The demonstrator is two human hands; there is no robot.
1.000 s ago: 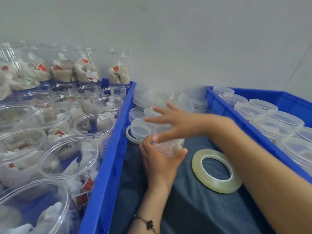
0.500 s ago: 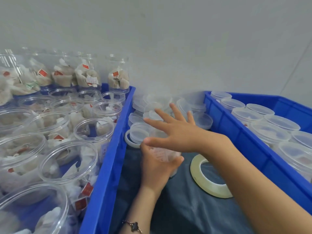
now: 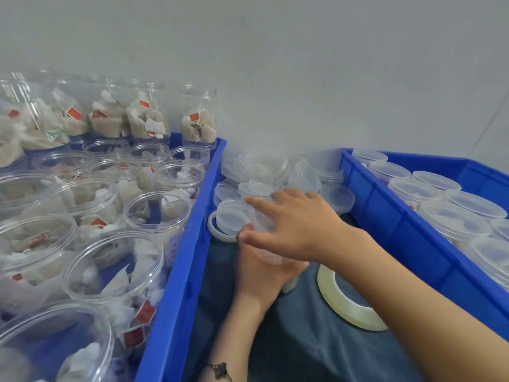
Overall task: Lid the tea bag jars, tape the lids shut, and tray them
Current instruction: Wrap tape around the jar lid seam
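Observation:
On the dark cloth between the two crates stands a clear tea bag jar [image 3: 260, 220]. My left hand [image 3: 261, 274] grips its body from the near side. My right hand [image 3: 300, 224] lies over the jar's top and hides the lid. Its index finger points left, the other fingers curl over the far edge, and the thumb reaches round the near edge. A yellowish tape roll [image 3: 326, 292] lies flat just right of the jar, partly under my right forearm.
A blue crate [image 3: 192, 244] on the left holds several open jars of tea bags [image 3: 157, 213]. Loose clear lids [image 3: 259, 166] are piled behind the jar, one on a white tape roll [image 3: 212, 230]. A blue tray [image 3: 385, 216] on the right holds lidded jars [image 3: 440, 199].
My right hand has turned on top of the jar, its fingers swinging up and back to the left. The left hand keeps its hold on the jar. The camera has tilted a little.

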